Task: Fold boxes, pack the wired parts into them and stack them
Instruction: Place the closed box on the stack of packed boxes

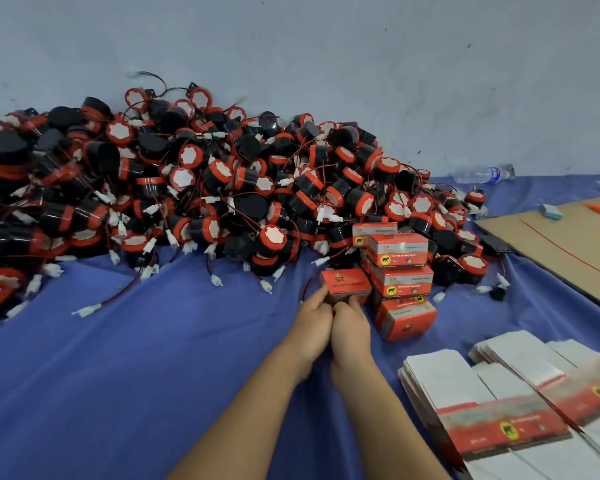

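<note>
– Red box [345,284], who has it?
– Both hands. Left hand [310,320] grips its near left corner and right hand [350,323] grips the near face, fingers curled onto it. The hands touch each other, side by side, on the camera side of the box.
– Box closed?
– Top looks closed. The near end is hidden by fingers, cannot tell.
– Resting or lifted?
– On or just above the blue cloth [118,358], cannot tell which.
– Right of the box?
– Stack [400,268] of the same red boxes, just beside it. Several layers, uneven. A tipped box [404,318] lies tilted at the stack's foot, near-right of the held box.
– Behind the box?
– Big heap of wired parts [187,181]: black cylinders with red bands, white caps, and red and black leads with white plugs. It starts right behind the box, spreads far to its left and piles up against the grey wall [326,64].
– Nearer than the box?
– Flat blanks [482,403], white with red print, in fanned piles. They're near-right of the box, well apart.
– Far right?
– Cardboard sheet [568,244] on the cloth, beyond the stack. Water bottle [482,174] lying down, right-behind the box, by the wall.
</note>
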A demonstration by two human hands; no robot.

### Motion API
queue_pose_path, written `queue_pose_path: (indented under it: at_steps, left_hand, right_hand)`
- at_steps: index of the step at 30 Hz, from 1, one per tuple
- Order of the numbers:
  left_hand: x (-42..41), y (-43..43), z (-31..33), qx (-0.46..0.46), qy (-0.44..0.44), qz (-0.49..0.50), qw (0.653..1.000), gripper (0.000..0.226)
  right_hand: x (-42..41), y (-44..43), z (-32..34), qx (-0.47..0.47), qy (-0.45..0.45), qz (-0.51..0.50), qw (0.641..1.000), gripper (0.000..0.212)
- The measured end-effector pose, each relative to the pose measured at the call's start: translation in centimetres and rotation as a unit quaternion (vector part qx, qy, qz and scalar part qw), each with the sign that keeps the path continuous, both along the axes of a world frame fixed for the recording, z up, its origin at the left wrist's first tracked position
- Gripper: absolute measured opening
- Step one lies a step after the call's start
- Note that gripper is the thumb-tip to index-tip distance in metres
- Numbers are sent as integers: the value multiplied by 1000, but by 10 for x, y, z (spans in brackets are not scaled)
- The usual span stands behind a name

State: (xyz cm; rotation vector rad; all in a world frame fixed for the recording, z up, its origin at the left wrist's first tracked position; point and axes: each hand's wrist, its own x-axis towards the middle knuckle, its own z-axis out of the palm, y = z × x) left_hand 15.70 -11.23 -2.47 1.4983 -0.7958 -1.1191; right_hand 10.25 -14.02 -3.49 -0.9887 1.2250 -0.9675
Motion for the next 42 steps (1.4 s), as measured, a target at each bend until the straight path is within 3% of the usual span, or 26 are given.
queue_pose_path:
  at_steps: [9,12,16,18,20,23,25,27,29,31,35,38,40,42]
  left_hand:
    - [21,-40,7,48,-13,-63,997,56]
    - [20,-31,13,35,-65,-65,995,56]
    - [-8,14,21,-35,-212,23,976,40]
    - [-36,50,26,-90,-212,60,971,23]
    - [-69,84,31,-127,-195,62,971,21]
    - [-118,117,35,-94,-205,42,973,20]
    - [-148,126,37,-8,-238,-14,971,33]
    - [-168,131,37,67,-250,-44,965,46]
    - [-171,138,29,66,-164,-24,984,27]
    - [-179,140,32,91,-137,12,986,10]
    - [-178,140,28,76,-100,41,991,34]
    - [-171,138,36,30,74,80,994,26]
    - [-168,137,43,-20,233,80,969,23]
    - [-165,143,49,-60,286,67,954,27]
  right_hand:
    - [14,-29,10,50,-42,10,998,40]
    - [8,-21,20,58,-46,23,997,42]
    - [-26,27,31,-16,22,-3,1000,46]
    - [-56,61,40,-84,42,-13,995,40]
    - [-93,92,51,-156,113,-19,981,41]
    - [-151,120,63,-225,271,-68,934,43]
    - [-181,124,66,-194,393,-85,895,43]
    - [-198,126,67,-118,513,-36,850,45]
    - [-200,131,67,-48,568,20,821,45]
    - [-200,135,67,-39,560,32,827,44]
    - [-207,137,68,-65,538,31,840,42]
    - [-208,142,71,-93,508,10,856,42]
    - [-209,144,75,-151,481,-27,863,43]
    - [-210,144,82,-212,455,-53,863,45]
